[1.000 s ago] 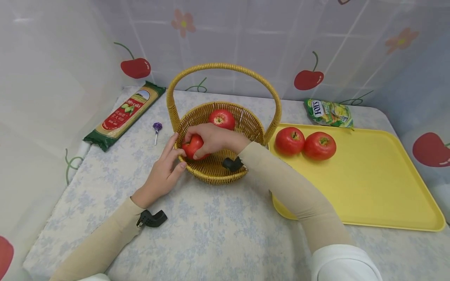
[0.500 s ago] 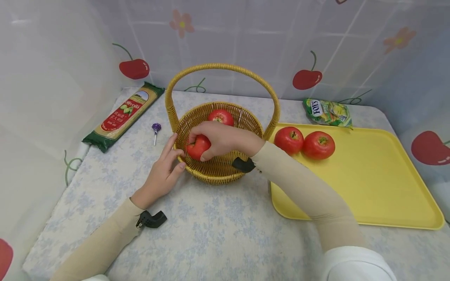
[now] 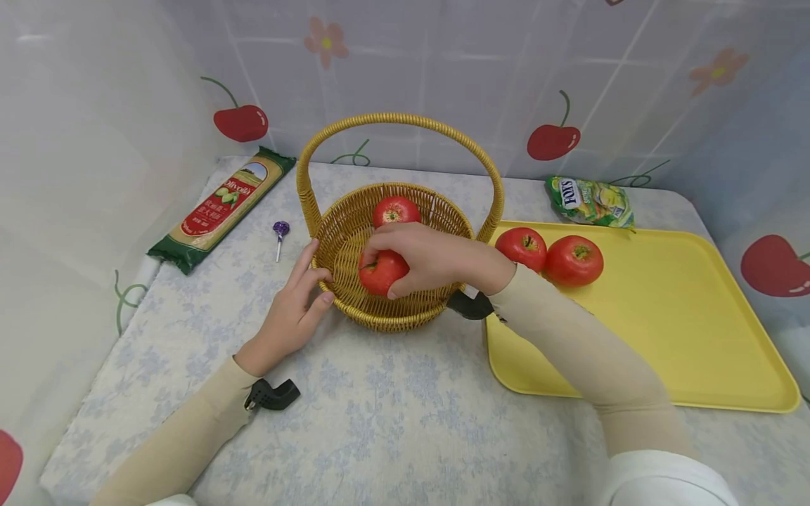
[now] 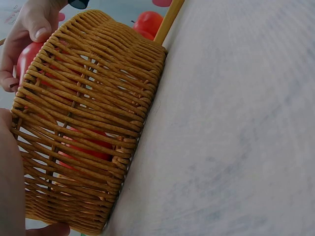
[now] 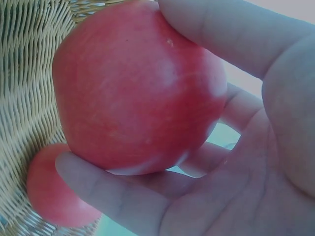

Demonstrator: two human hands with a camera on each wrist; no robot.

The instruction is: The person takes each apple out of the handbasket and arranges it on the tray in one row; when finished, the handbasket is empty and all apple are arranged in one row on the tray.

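Note:
Inside the yellow wicker basket point(image 3: 389, 323), my right hand point(image 3: 436, 256) grips a red apple point(image 3: 382, 274), thumb on one side and fingers on the other. The right wrist view shows that apple point(image 5: 138, 88) close up, above the basket's weave. A second apple point(image 3: 396, 210) lies at the back of the basket, partly hidden by the right hand. My left hand point(image 3: 287, 316) holds the basket's left rim, a finger bent over it and the thumb against the outer wall. From the left wrist view, the gripped apple point(image 4: 28, 61) shows beside the basket's rim.
Right of the basket lies a yellow tray point(image 3: 664, 330) with two apples point(image 3: 574, 261) at its back left corner. Behind it is a green candy bag point(image 3: 591, 202). At left lie a pasta packet point(image 3: 221, 207) and a purple lollipop point(image 3: 281, 230). The basket's tall handle point(image 3: 399, 119) arches overhead.
My right hand has carried the gripped apple from the basket's left side rightward to about its middle. The left hand has stayed at the rim.

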